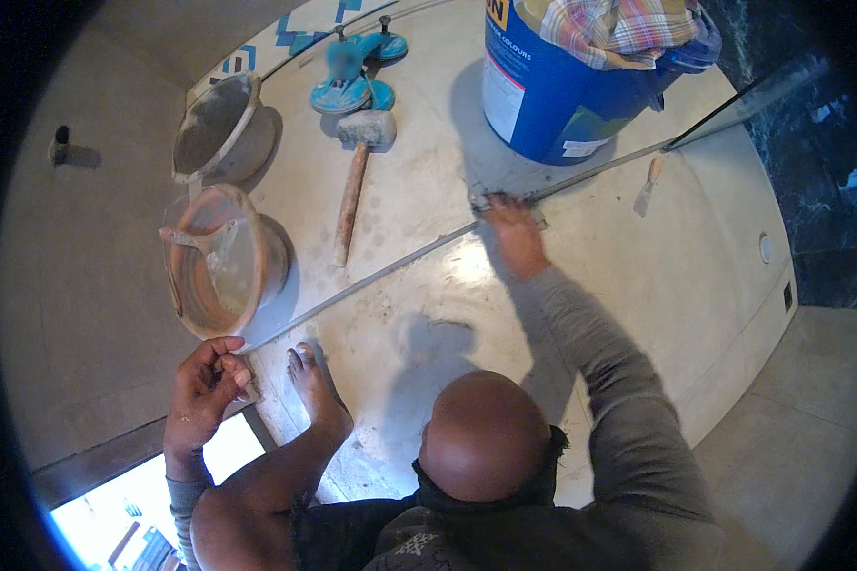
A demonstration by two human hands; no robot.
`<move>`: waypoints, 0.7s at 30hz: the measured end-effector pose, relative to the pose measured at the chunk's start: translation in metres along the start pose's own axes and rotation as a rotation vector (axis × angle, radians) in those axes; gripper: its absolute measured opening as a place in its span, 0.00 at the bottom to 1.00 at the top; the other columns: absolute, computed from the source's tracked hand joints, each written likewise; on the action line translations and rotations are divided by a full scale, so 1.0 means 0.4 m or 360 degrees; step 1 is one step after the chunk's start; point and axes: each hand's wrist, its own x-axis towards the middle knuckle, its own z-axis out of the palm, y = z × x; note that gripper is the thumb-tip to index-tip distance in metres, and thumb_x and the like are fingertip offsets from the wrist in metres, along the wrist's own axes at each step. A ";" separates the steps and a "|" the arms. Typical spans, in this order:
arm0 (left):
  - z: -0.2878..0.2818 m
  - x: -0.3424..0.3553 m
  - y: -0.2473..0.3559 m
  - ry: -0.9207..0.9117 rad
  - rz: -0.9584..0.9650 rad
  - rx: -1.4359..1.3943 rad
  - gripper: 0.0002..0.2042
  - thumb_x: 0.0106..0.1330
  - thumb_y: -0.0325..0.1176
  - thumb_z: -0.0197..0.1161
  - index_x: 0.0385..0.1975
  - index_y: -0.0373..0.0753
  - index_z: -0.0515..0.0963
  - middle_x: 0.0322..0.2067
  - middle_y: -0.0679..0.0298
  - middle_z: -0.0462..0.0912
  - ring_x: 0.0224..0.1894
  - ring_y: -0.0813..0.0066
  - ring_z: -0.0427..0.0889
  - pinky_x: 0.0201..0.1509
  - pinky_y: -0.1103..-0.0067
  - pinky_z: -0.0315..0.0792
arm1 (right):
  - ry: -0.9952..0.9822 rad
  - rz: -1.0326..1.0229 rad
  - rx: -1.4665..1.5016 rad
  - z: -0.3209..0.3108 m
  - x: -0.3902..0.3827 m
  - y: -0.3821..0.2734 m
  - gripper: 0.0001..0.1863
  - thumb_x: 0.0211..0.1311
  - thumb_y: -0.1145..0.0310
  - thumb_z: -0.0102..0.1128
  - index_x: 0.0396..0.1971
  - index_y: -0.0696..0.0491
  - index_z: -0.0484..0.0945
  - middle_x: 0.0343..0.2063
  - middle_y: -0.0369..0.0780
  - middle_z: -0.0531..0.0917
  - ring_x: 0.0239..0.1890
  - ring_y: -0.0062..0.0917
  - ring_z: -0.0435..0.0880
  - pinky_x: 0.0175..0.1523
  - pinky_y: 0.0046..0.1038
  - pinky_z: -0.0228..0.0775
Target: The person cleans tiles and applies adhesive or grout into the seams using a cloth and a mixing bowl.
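Note:
My right hand (517, 237), slightly blurred, presses down on a long straight joint (381, 278) between two pale slabs. Its fingers close over something dark and ragged (481, 203) that I cannot make out. At the joint's lower left end, my left hand (207, 383) is raised with fingers curled and the thumb drawn toward them; whatever they hold is hidden or too small to name. Close above that hand stands a round, dirty bucket (274, 262) with a trowel-like tool (192, 240) in it. My bare foot (312, 381) rests beside the left hand.
A second bucket (255, 152) leans by the left wall. A mallet (352, 195) and blue suction lifters (343, 81) lie beyond the joint. A big blue bucket (543, 114) with a checked cloth (619, 33) stands at the far right. Near it are a small scraper (649, 186) and glass edge (733, 105).

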 end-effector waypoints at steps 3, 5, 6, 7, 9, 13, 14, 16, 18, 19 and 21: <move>-0.006 -0.006 -0.014 0.0069 0.0004 0.0001 0.20 0.61 0.30 0.63 0.50 0.28 0.67 0.28 0.70 0.73 0.30 0.85 0.73 0.34 0.85 0.72 | 0.0245 0.0628 0.0635 -0.026 0.006 0.033 0.16 0.52 0.76 0.50 0.42 0.54 0.78 0.50 0.53 0.75 0.54 0.41 0.73 0.62 0.37 0.60; -0.005 0.002 -0.020 0.0088 0.0020 -0.0040 0.20 0.61 0.30 0.63 0.50 0.28 0.67 0.28 0.70 0.73 0.30 0.85 0.73 0.34 0.85 0.72 | -0.0402 0.0969 0.0191 -0.035 0.002 0.038 0.18 0.50 0.78 0.51 0.43 0.55 0.78 0.49 0.52 0.75 0.55 0.42 0.72 0.62 0.37 0.60; -0.004 0.008 -0.022 0.0053 0.0030 -0.0058 0.20 0.61 0.30 0.63 0.50 0.28 0.67 0.28 0.70 0.73 0.30 0.85 0.73 0.34 0.85 0.72 | -0.0218 0.0649 0.0106 -0.035 0.000 0.035 0.16 0.50 0.77 0.50 0.42 0.55 0.78 0.48 0.51 0.76 0.54 0.43 0.73 0.61 0.39 0.61; -0.002 0.012 -0.022 0.0043 0.0033 -0.0077 0.20 0.61 0.30 0.63 0.50 0.28 0.67 0.28 0.70 0.73 0.30 0.85 0.73 0.34 0.85 0.72 | -0.0026 0.0307 0.0026 -0.033 -0.003 0.036 0.15 0.51 0.76 0.50 0.41 0.56 0.78 0.48 0.50 0.77 0.53 0.45 0.73 0.60 0.40 0.62; -0.003 0.013 -0.015 0.0020 0.0013 -0.0077 0.20 0.61 0.30 0.63 0.50 0.28 0.67 0.28 0.70 0.73 0.30 0.84 0.73 0.34 0.85 0.72 | -0.0015 -0.0029 -0.0071 -0.022 -0.009 0.031 0.15 0.52 0.74 0.50 0.41 0.57 0.77 0.50 0.48 0.76 0.55 0.45 0.71 0.62 0.43 0.59; -0.012 0.013 -0.004 0.0047 -0.0002 -0.0031 0.21 0.61 0.30 0.63 0.50 0.27 0.67 0.27 0.69 0.73 0.30 0.84 0.73 0.33 0.85 0.71 | 0.0463 0.0333 -0.0068 0.011 -0.016 0.040 0.19 0.43 0.79 0.54 0.40 0.56 0.79 0.50 0.47 0.77 0.56 0.40 0.71 0.64 0.45 0.55; -0.014 0.014 -0.003 0.0077 0.0002 -0.0024 0.21 0.61 0.30 0.63 0.50 0.27 0.67 0.27 0.69 0.73 0.30 0.84 0.73 0.33 0.85 0.71 | 0.0286 0.0312 -0.0110 0.016 -0.012 0.051 0.19 0.42 0.79 0.54 0.40 0.55 0.79 0.49 0.47 0.77 0.56 0.39 0.72 0.63 0.45 0.54; -0.014 0.016 -0.009 0.0032 0.0009 -0.0058 0.21 0.61 0.30 0.64 0.50 0.27 0.67 0.27 0.69 0.74 0.30 0.84 0.73 0.33 0.85 0.71 | -0.0006 0.0219 -0.0158 0.026 -0.020 0.051 0.20 0.41 0.78 0.55 0.40 0.54 0.80 0.49 0.47 0.78 0.55 0.37 0.72 0.63 0.46 0.54; -0.013 0.017 -0.018 0.0003 0.0003 -0.0081 0.21 0.60 0.30 0.64 0.50 0.27 0.67 0.27 0.69 0.74 0.30 0.84 0.73 0.33 0.85 0.71 | 0.0200 0.0098 -0.0135 0.020 -0.022 0.062 0.19 0.41 0.78 0.56 0.39 0.53 0.81 0.46 0.48 0.79 0.52 0.38 0.74 0.60 0.43 0.59; -0.013 0.017 -0.020 -0.0010 0.0008 -0.0080 0.21 0.60 0.30 0.64 0.50 0.27 0.67 0.28 0.68 0.74 0.30 0.83 0.74 0.33 0.84 0.71 | 0.0119 -0.0033 -0.0088 0.009 -0.013 0.082 0.19 0.40 0.78 0.56 0.38 0.53 0.81 0.44 0.49 0.79 0.51 0.38 0.75 0.58 0.42 0.62; -0.012 0.019 -0.022 0.0000 -0.0011 -0.0082 0.22 0.60 0.30 0.64 0.50 0.26 0.67 0.27 0.68 0.74 0.30 0.83 0.74 0.34 0.84 0.71 | 0.0294 0.0300 0.0108 0.001 0.003 0.095 0.18 0.39 0.78 0.57 0.36 0.52 0.82 0.41 0.49 0.80 0.47 0.40 0.77 0.51 0.39 0.67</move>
